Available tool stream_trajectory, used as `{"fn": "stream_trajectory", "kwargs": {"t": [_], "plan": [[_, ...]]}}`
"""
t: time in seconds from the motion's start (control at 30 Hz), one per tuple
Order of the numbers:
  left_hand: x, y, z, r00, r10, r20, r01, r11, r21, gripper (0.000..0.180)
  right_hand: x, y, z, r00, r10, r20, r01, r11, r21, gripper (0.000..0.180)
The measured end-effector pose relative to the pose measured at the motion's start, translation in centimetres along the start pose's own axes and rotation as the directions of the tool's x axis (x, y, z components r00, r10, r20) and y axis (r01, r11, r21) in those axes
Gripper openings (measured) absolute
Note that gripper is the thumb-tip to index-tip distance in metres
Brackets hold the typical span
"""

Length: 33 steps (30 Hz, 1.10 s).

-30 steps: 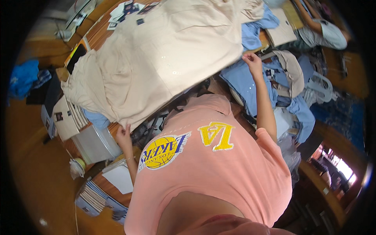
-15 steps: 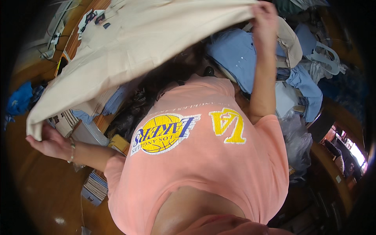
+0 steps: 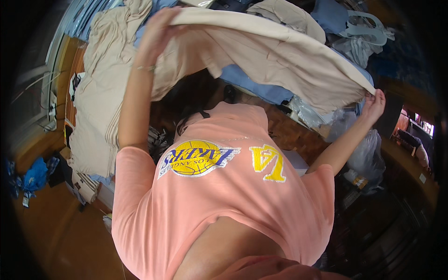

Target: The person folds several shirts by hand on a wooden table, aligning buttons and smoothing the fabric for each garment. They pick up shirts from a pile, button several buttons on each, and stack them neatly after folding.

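A large beige piece of cloth (image 3: 280,56) that looks like a garment is stretched between my hands; its exact kind does not show. My left hand (image 3: 160,35), at the upper left of centre, is closed on one end of its folded top edge. Out at the right, my right hand (image 3: 373,106) pinches the other end. The cloth sags between them over light-blue garments (image 3: 256,86). More beige cloth (image 3: 95,121) lies spread and layered at the left; whether it joins the held piece is unclear.
Stacked blue garments (image 3: 84,23) lie at the far left. A white plastic hanger-like frame (image 3: 366,29) rests at the upper right, with clear plastic bags (image 3: 366,156) below. A blue bag (image 3: 35,177) sits on the wooden floor (image 3: 60,224) at the left.
My left hand has moved up and right from the lower left. My right hand has gone right and down. The beige cloth has swung from the left side over to the right.
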State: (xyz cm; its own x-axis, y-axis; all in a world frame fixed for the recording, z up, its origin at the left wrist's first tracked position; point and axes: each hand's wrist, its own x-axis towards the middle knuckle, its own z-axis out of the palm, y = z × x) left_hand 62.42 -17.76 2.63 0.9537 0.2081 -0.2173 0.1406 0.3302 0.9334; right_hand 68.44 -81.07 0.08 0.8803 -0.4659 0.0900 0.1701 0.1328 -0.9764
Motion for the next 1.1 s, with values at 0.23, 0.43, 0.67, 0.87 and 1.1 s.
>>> {"fn": "stream_trajectory", "kwargs": {"t": [0.23, 0.43, 0.67, 0.87, 1.1], "plan": [[3.2, -8.5, 2.6, 0.998, -0.01, -0.059, 0.017, 0.993, 0.12, 0.019, -2.8, 5.3, -6.0, 0.972, 0.123, -0.201, -0.152, 0.978, -0.141, 0.02], [1.2, -22.5, -3.7, 0.965, -0.14, -0.224, 0.213, 0.914, 0.345, 0.022, -11.5, 19.2, -13.4, 0.872, 0.453, -0.185, -0.488, 0.832, -0.265, 0.017], [-7.0, -32.5, -14.9, 0.86, -0.471, -0.198, 0.343, 0.245, 0.907, 0.039, -20.1, 31.7, -12.2, 0.609, 0.783, 0.126, -0.029, 0.181, -0.983, 0.02], [-18.6, -33.1, -21.2, 0.774, -0.625, -0.103, 0.395, 0.348, 0.85, 0.036, -23.3, 31.6, 3.5, 0.34, 0.883, 0.324, -0.181, 0.4, -0.898, 0.021], [-26.1, -21.0, -19.8, 0.824, -0.555, -0.11, 0.473, 0.569, 0.673, 0.039, -28.6, 31.2, 13.8, 0.237, 0.721, 0.651, 0.597, 0.421, -0.684, 0.011]]}}
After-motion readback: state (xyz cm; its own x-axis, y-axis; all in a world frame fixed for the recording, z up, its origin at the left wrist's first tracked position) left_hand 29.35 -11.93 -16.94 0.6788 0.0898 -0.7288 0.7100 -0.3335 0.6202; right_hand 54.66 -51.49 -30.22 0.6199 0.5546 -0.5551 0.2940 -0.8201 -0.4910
